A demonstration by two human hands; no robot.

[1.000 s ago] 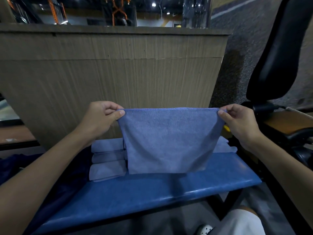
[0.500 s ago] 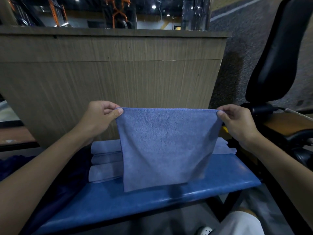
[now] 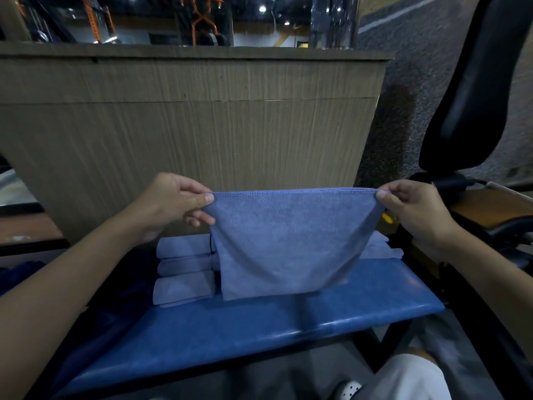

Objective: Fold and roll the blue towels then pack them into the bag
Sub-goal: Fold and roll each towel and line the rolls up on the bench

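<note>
I hold a blue towel (image 3: 288, 241) stretched in the air above the blue padded bench (image 3: 259, 327). My left hand (image 3: 170, 203) pinches its top left corner and my right hand (image 3: 415, 209) pinches its top right corner. The towel hangs folded, its lower edge just above the bench pad. Three rolled blue towels (image 3: 184, 267) lie side by side on the bench behind the hanging towel, at the left. More loose blue towel (image 3: 380, 249) shows behind it at the right. A dark blue bag (image 3: 115, 298) lies at the bench's left end, mostly under my left arm.
A tall wooden counter wall (image 3: 202, 125) stands right behind the bench. A black padded gym seat (image 3: 476, 82) and its metal frame stand at the right. My knee in light shorts (image 3: 403, 379) is at the bottom right, under the bench's front edge.
The towel's hanging lower edge dropped lower half a second ago and has now risen and gathered inward. Both hands stay at about the same height, still pinching the corners.
</note>
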